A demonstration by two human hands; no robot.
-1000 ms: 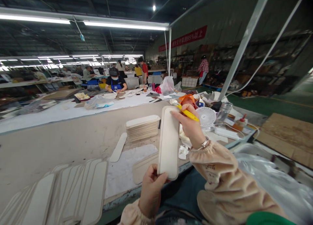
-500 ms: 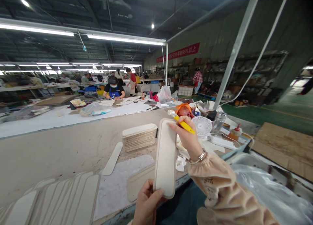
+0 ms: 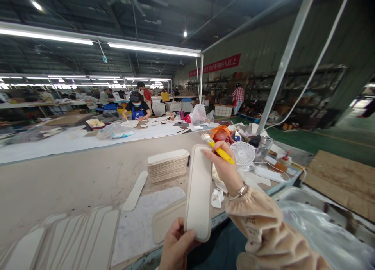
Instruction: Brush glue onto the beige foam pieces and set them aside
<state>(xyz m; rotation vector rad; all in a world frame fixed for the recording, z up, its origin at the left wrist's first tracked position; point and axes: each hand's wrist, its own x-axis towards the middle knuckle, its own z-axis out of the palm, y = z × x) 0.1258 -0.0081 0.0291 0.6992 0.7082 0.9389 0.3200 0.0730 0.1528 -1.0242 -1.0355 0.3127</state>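
Note:
A long cream panel [image 3: 199, 195] with rounded corners and a beige border is held up, tilted, above the table's near edge. My left hand [image 3: 177, 242] is closed on its lower end, the thumb on the face. At the upper right corner, my right hand [image 3: 224, 166] grips a brush [image 3: 222, 152] with a yellow handle and a white-coated tip; its fingers also touch the panel. Left of the panel stands a neat stack of similar pieces [image 3: 167, 170]. One narrow cream strip [image 3: 135, 190] lies beside the stack. Another beige piece [image 3: 166, 221] rests on a white sheet [image 3: 137, 227], partly hidden.
Overlapping cream panels [image 3: 79, 238] cover the table's near left. To the right are a white fan [image 3: 242, 152], a bottle with a red tip [image 3: 283, 161], a clear jar [image 3: 263, 147] and crumpled tissue [image 3: 217, 198]. A co-worker [image 3: 136, 108] sits across the table.
Both hands keep their hold on the panel and brush, almost unmoved. The view has shifted slightly. In the background, the person in red has moved left, behind the seated co-worker.

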